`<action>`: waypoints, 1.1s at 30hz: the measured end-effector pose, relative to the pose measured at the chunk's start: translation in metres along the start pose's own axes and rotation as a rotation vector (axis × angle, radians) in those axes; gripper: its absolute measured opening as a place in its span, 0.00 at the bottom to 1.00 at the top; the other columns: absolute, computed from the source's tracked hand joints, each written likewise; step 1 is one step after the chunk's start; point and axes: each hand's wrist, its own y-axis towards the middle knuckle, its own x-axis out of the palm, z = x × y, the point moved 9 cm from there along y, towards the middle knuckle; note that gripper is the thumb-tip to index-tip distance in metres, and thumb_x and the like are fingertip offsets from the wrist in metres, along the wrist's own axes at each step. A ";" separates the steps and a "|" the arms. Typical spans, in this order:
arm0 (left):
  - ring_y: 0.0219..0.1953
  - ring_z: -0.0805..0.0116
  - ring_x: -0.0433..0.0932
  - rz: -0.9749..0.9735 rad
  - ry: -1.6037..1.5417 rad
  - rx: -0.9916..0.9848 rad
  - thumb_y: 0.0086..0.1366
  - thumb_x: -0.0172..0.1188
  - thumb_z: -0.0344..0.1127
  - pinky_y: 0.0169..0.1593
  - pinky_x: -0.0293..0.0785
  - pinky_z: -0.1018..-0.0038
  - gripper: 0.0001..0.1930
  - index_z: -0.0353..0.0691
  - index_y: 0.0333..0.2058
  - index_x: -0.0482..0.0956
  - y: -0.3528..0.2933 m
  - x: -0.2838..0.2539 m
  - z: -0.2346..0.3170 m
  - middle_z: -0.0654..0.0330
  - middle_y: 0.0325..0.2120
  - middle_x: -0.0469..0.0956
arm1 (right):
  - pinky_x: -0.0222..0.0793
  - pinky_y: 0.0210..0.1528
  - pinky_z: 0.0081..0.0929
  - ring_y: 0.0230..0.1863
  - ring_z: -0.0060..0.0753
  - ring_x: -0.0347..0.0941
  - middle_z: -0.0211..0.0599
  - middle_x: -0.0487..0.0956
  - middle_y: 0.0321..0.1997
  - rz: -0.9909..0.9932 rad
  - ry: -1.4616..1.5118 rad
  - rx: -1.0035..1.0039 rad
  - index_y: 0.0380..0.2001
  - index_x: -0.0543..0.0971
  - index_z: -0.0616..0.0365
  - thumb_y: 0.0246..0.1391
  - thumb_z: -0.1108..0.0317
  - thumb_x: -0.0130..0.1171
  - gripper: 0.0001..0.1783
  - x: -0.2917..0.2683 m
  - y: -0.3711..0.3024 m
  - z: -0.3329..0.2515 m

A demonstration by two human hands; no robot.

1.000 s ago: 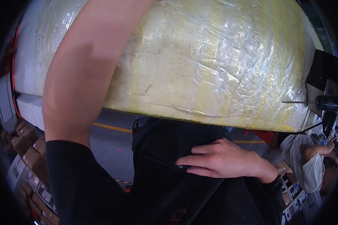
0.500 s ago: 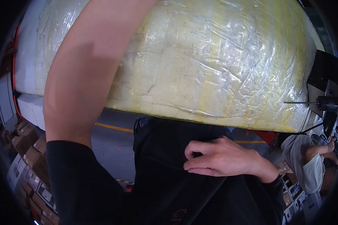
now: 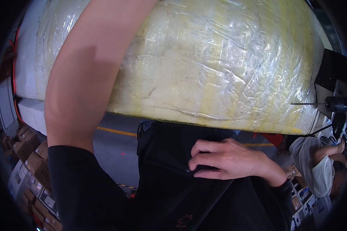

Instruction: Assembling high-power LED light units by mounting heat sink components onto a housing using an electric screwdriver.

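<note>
Currently, my left forearm [image 3: 85,77] is lying across the left part of the wrapped slab [image 3: 204,77]; its hand is falling outside the view, so I cannot tell whether it is gripping anything. Further right, my right hand [image 3: 231,158] is resting against my black clothing [image 3: 167,154], on my side of the slab's near edge. Its fingers are curling about halfway in, leaving small gaps between them; whether they are pinching a bit of cloth, I cannot tell.

From left to right, the slab is passing from whitish through cream to a stronger yellow. Its clear film is wrinkling and shining, most toward the right, and dark specks are showing near the middle. Its long axis is running left to right before me, the near edge facing me and sloping slightly down toward the right. At the slab's right end, a black tool [image 3: 336,104] is pointing its thin metal shaft [image 3: 308,104] leftward. Below the slab's right corner, another person [image 3: 314,165] is showing in a pale top.
</note>
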 end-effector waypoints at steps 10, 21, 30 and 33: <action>0.43 0.62 0.77 -0.027 0.048 0.022 0.74 0.52 0.39 0.52 0.77 0.69 0.15 0.30 0.45 0.73 0.005 -0.004 -0.002 0.52 0.40 0.76 | 0.76 0.27 0.35 0.27 0.39 0.78 0.32 0.74 0.40 0.011 -0.333 0.156 0.42 0.78 0.54 0.58 0.60 0.65 0.13 0.000 0.022 -0.006; 0.40 0.63 0.77 -0.013 0.136 0.030 0.72 0.54 0.37 0.47 0.77 0.71 0.15 0.27 0.44 0.74 -0.005 0.004 -0.002 0.52 0.38 0.78 | 0.73 0.27 0.29 0.30 0.32 0.72 0.31 0.74 0.39 0.076 -0.365 -0.181 0.46 0.82 0.53 0.55 0.65 0.66 0.15 0.005 0.015 -0.026; 0.40 0.62 0.78 -0.016 0.182 0.051 0.72 0.55 0.36 0.48 0.77 0.70 0.15 0.26 0.45 0.76 -0.005 0.000 0.000 0.51 0.39 0.78 | 0.76 0.36 0.31 0.37 0.35 0.77 0.32 0.74 0.44 0.100 -0.224 0.003 0.46 0.82 0.55 0.56 0.59 0.68 0.18 0.000 0.013 -0.011; 0.40 0.62 0.78 -0.001 0.190 0.060 0.72 0.55 0.35 0.48 0.77 0.70 0.15 0.25 0.45 0.76 -0.007 0.000 0.002 0.50 0.39 0.79 | 0.75 0.33 0.31 0.36 0.34 0.77 0.30 0.74 0.44 0.102 -0.287 0.026 0.43 0.82 0.56 0.56 0.59 0.67 0.15 0.003 0.019 -0.012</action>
